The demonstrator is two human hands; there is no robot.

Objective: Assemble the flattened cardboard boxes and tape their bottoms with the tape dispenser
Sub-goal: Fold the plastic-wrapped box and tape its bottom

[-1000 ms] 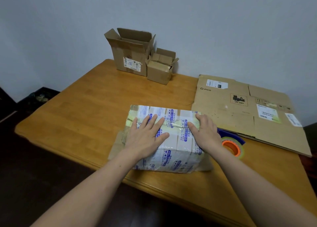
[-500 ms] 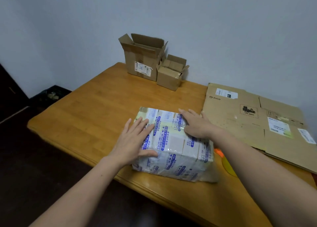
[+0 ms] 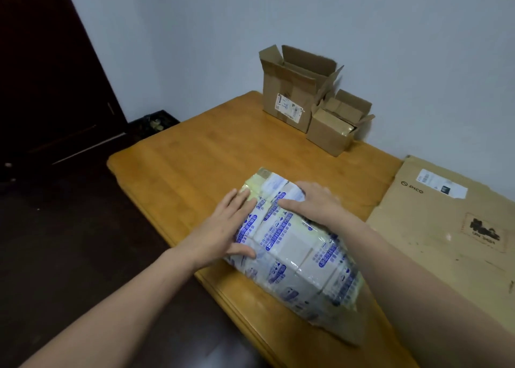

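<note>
Your tape-wrapped cardboard box (image 3: 295, 245) lies near the front edge of the worktop (image 3: 209, 150), covered in white tape with blue print. Its long axis runs from far left to near right. A brown flap shows beneath its near end.

Both hands work the far-left end. Your left hand (image 3: 223, 228) presses flat against the left side face, fingers straight and thumb along the lower edge. Your right hand (image 3: 315, 200), slightly blurred, lies open on the top face with the thumb pointing left. That forearm crosses the box's right side.

Neither hand holds anything else. The box sits between them, so any turn or flip would likely pivot on this end, with the left hand nearer the side to push.

Right of the box lies a flattened cardboard box (image 3: 446, 228) with labels, apparently awaiting assembly. At the far edge, by the wall, stand a taller open box (image 3: 292, 94) and a smaller open box (image 3: 331, 131), touching. The tape dispenser does not show.
</note>
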